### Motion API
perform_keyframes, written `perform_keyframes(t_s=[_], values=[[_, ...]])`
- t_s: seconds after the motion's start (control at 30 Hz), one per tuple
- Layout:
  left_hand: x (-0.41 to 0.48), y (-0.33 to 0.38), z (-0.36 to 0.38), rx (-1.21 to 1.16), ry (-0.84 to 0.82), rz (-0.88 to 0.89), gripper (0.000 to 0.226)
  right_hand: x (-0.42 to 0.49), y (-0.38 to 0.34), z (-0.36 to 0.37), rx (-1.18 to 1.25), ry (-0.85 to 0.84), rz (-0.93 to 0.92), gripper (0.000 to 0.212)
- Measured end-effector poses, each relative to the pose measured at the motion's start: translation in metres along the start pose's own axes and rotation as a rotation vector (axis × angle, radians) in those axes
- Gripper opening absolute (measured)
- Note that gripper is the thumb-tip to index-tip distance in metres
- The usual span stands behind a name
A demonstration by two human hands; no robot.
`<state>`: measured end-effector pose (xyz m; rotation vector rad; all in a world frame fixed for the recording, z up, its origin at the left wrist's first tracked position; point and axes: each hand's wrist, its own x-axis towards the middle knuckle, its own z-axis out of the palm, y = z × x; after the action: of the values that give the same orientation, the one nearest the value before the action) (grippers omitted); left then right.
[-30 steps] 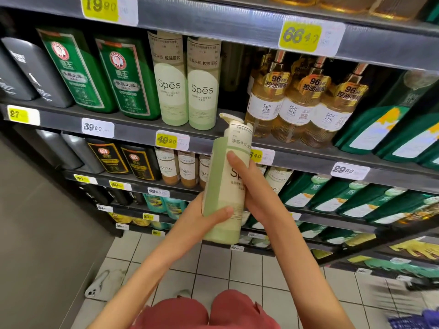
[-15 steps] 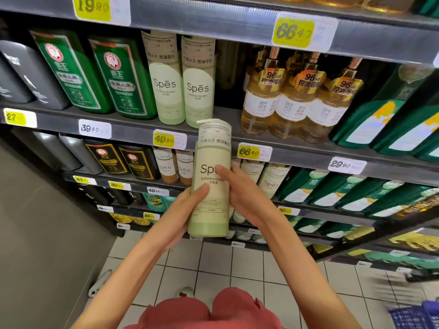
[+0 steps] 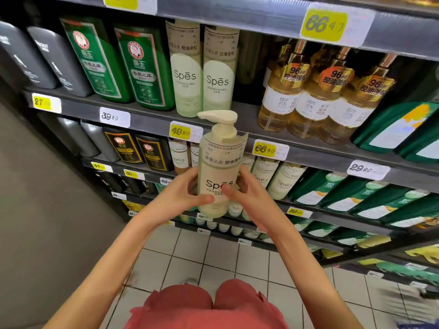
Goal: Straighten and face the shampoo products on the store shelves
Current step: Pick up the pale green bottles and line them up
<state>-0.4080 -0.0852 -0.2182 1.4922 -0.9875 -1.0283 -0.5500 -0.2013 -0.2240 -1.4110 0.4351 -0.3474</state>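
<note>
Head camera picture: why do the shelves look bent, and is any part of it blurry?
In the head view the wide lens bows the shelf edge and tilts the outer products. The held pump bottle is sharp, the lower right corner is smeared, and the yellow price tag looks slightly washed out.

The pump bottle (image 3: 219, 176) is pale green below, beige above, with a cream pump and black lettering; the two shelf bottles (image 3: 185, 72) repeat this scheme. The tall bottles (image 3: 123, 65) are dark green with red-and-white round emblems. The amber bottles (image 3: 308, 98) carry white labels and yellow-orange tags. The price tags (image 3: 324, 24) are yellow and white. The floor tiles (image 3: 213, 257) are off-white with dark grout.
</note>
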Motion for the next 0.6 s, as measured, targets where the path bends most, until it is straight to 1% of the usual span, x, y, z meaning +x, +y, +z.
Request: perform_keyframes(t_s=[0.1, 0.17, 0.23, 0.27, 0.3, 0.33, 0.37, 0.4, 0.43, 0.47, 0.5, 0.57, 0.6], values=[[0.001, 0.002, -0.003, -0.013, 0.024, 0.065, 0.052, 0.003, -0.005, 0.003, -0.061, -0.006, -0.071, 0.086], [0.000, 0.003, -0.002, -0.052, 0.032, 0.095, 0.053, 0.004, -0.007, 0.005, -0.077, -0.009, -0.107, 0.094], [-0.001, 0.005, -0.003, -0.057, 0.034, 0.111, 0.053, 0.005, -0.010, 0.006, -0.102, -0.013, -0.115, 0.096], [-0.003, 0.006, -0.004, -0.037, 0.037, 0.111, 0.052, 0.005, -0.012, 0.005, -0.122, -0.012, -0.108, 0.093], [-0.004, 0.006, -0.005, -0.003, 0.044, 0.101, 0.052, 0.006, -0.014, 0.004, -0.161, 0.001, -0.095, 0.084], [-0.006, 0.005, -0.006, 0.038, 0.050, 0.077, 0.053, 0.007, -0.016, 0.004, -0.204, 0.019, -0.074, 0.070], [-0.008, 0.006, -0.005, 0.064, 0.049, 0.035, 0.060, 0.008, -0.019, 0.005, -0.242, 0.041, -0.046, 0.057], [-0.010, 0.006, -0.002, 0.038, 0.035, -0.019, 0.072, 0.010, -0.021, 0.007, -0.263, 0.063, -0.009, 0.050], [-0.012, 0.006, 0.002, -0.060, 0.018, -0.083, 0.080, 0.012, -0.023, 0.008, -0.274, 0.089, 0.040, 0.053], [-0.014, 0.005, 0.007, -0.188, 0.006, -0.145, 0.079, 0.014, -0.024, 0.010, -0.281, 0.112, 0.106, 0.059], [-0.015, 0.006, 0.012, -0.304, -0.003, -0.195, 0.070, 0.015, -0.025, 0.012, -0.286, 0.127, 0.175, 0.061], [-0.016, 0.006, 0.018, -0.432, -0.011, -0.262, 0.051, 0.016, -0.024, 0.014, -0.271, 0.136, 0.305, 0.056], [-0.017, 0.007, 0.020, -0.466, -0.006, -0.288, 0.046, 0.016, -0.024, 0.014, -0.251, 0.133, 0.354, 0.055]])
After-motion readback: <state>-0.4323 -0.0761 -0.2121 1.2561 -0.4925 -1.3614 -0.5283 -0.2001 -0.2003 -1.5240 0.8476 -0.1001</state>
